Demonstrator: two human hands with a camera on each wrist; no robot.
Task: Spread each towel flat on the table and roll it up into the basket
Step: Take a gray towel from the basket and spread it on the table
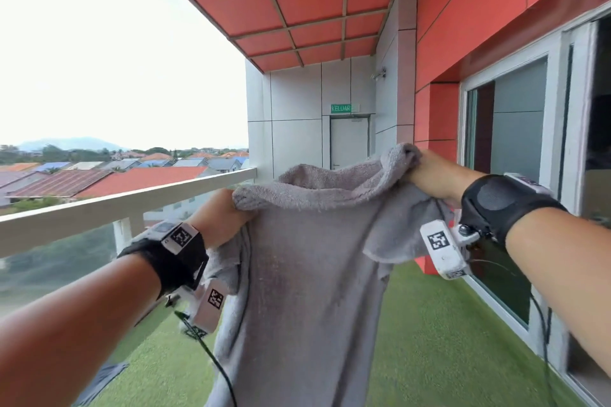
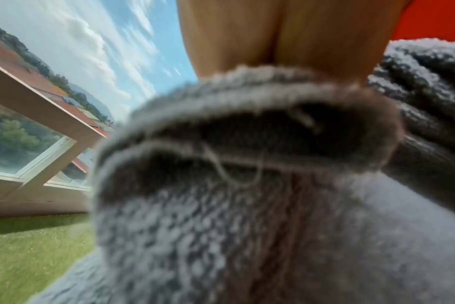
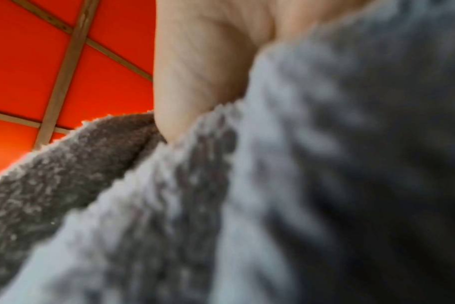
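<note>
Both our hands clench the top edge of the grey terry-cloth towel [image 1: 307, 261], left hand [image 1: 220, 216] lower and nearer, right hand [image 1: 429, 175] higher, each grip grasping a bunched corner; it hangs in the air between them. Only the head view shows the white balcony railing [image 1: 109, 208], green artificial turf floor [image 1: 429, 340] and red panelled ceiling [image 1: 297, 3]. Wrist views are filled with blurred towel pile against our palms; its lower end is cut off.
</note>
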